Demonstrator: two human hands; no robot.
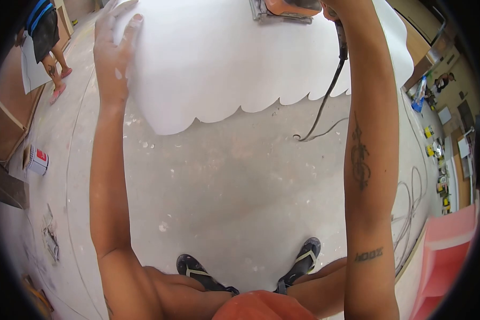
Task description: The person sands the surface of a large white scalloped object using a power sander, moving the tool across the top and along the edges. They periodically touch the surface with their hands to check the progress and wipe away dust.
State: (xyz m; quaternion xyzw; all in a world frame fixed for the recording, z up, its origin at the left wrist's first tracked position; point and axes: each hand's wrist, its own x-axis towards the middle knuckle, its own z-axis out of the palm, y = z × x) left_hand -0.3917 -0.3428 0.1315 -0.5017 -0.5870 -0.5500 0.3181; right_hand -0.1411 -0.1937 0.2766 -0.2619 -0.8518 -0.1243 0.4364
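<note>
A white panel (208,64) with a scalloped lower edge fills the upper middle of the view. My left hand (114,58) lies against its left edge, fingers apart and dusted with white powder. Near the top, an orange electric sander (290,7) with a flat grey pad rests on the panel's face. My right hand (330,10) is closed at the sander's right end, mostly cut off by the frame's top. From the sander a black power cord (333,80) hangs over the scalloped edge to the floor.
A paint can (36,160) stands on the dusty floor (234,186) at left. Another person (45,37) walks at upper left, carrying a white sheet. Coiled cable (410,205) and a pink shelf-like piece (448,256) are at right, with tools and cans beyond.
</note>
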